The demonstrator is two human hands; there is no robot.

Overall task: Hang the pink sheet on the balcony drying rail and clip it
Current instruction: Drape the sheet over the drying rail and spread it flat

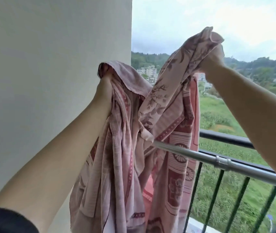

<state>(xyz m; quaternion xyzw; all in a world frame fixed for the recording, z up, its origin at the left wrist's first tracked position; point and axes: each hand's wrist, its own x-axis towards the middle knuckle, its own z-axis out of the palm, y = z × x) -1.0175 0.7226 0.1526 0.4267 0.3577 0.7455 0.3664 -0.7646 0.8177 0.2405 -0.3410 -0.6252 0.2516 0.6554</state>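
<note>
Pink sheet (164, 115) with maroon floral and wheel motifs; silver rail (201, 157).

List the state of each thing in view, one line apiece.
pink sheet: bunched, held up in both hands, hanging partly before and partly behind the rail, no clip seen.
left hand: raised, grips a gathered fold.
right hand: raised higher, grips another fold.
drying rail: left part hidden by the sheet, right part uncovered.
balcony railing: upright, beyond the rail.

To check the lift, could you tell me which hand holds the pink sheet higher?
The right hand, raised against the sky, grips the pink sheet higher; the left hand holds its bunch lower, before the white wall.
</note>
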